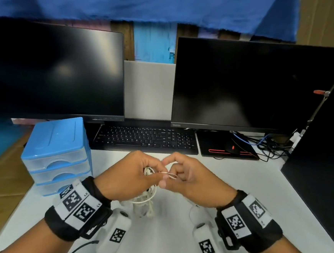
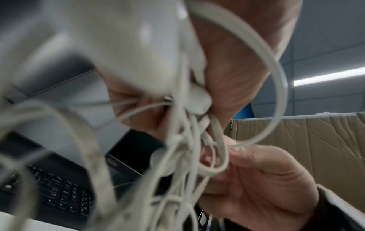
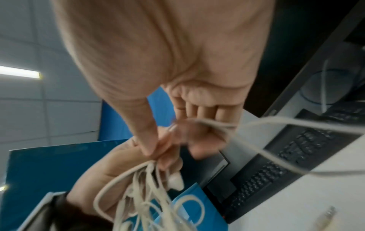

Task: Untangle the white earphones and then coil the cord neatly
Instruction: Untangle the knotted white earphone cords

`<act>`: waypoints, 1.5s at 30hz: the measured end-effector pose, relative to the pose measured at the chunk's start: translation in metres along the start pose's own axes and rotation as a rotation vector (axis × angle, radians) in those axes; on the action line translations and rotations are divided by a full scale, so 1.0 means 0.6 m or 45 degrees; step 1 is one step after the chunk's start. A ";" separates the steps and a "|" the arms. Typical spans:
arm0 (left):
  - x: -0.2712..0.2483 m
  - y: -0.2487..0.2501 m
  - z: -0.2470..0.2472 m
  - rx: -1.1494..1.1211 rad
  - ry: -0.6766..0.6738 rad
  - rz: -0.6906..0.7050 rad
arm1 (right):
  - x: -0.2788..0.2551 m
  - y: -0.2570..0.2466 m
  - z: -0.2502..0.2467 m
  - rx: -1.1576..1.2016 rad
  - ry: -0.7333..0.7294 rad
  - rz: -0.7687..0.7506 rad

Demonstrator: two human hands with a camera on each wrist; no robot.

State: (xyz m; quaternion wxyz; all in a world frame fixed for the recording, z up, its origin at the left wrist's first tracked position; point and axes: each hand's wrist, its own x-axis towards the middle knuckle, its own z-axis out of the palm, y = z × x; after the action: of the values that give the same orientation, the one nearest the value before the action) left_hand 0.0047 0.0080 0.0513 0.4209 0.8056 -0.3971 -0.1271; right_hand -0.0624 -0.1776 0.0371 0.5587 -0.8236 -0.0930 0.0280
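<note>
left hand [image 1: 132, 174]: fingers curled round the tangled bundle of white earphones [image 1: 146, 196], held above the desk [image 1: 173, 236]
right hand [image 1: 188, 180]: pinching one loop beside it
risk: hard pull on that loop — knot likely cinches tighter, earbud could snag

left hand [image 1: 132, 175] and right hand [image 1: 190, 180] raised together, fingers curled, pinching

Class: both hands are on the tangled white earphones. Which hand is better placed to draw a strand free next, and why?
Probably the right hand. It pinches a single loop of the white earphones at the side of the tangle, so it can pull away. The left hand holds the bunched cord and an earbud, suiting it to anchor.
</note>
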 end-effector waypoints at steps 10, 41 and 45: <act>-0.004 -0.001 -0.022 -0.295 -0.129 -0.023 | -0.017 -0.025 -0.035 -0.402 0.323 0.021; -0.003 0.000 -0.025 -0.037 0.039 0.005 | -0.016 -0.039 -0.018 0.047 0.569 -0.248; 0.009 0.013 0.018 -0.446 0.165 0.119 | -0.018 -0.046 -0.008 0.242 0.454 -0.172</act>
State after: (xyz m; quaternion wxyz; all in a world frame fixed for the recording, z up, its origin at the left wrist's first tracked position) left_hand -0.0017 -0.0051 0.0513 0.5847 0.7072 -0.3780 -0.1226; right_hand -0.0758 -0.1739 0.0641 0.6421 -0.7511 -0.0444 -0.1471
